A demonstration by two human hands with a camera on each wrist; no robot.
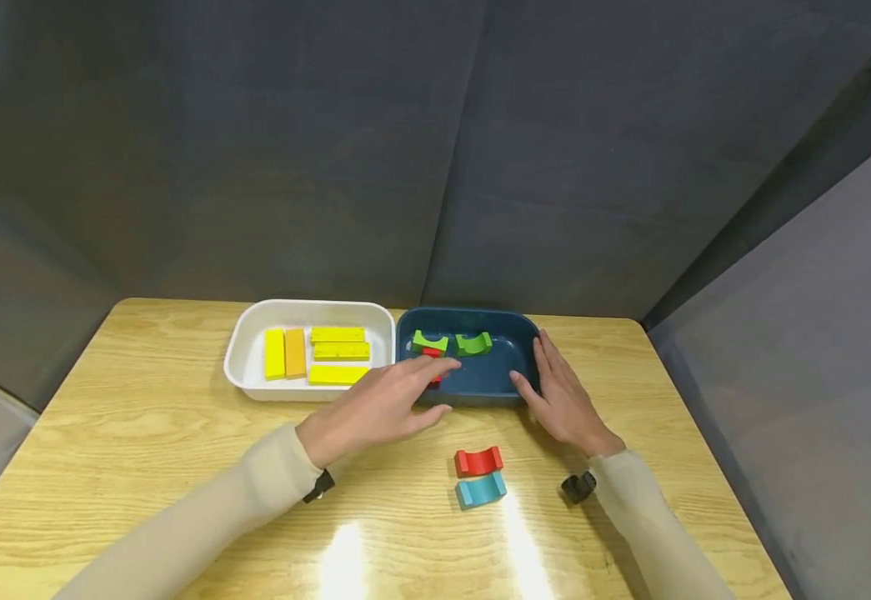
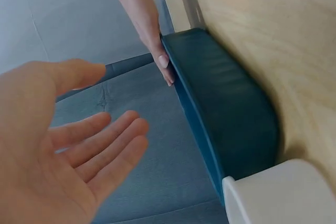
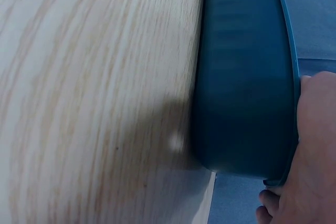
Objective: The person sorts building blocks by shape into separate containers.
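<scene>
My left hand hovers over the left front of a dark blue bin, fingers extended; its palm holds nothing. At the bin's right end, my right hand grips the rim, thumb on the inner side and fingers along the outside. Two green arched blocks lie in the bin. Red pieces beside them are partly hidden under my left hand. On the table in front of the bin, a red arched block lies just behind a blue arched block.
A white bin stands against the blue bin's left side. It contains several yellow blocks and an orange block. The wooden table ends at a grey fabric partition behind and another at right.
</scene>
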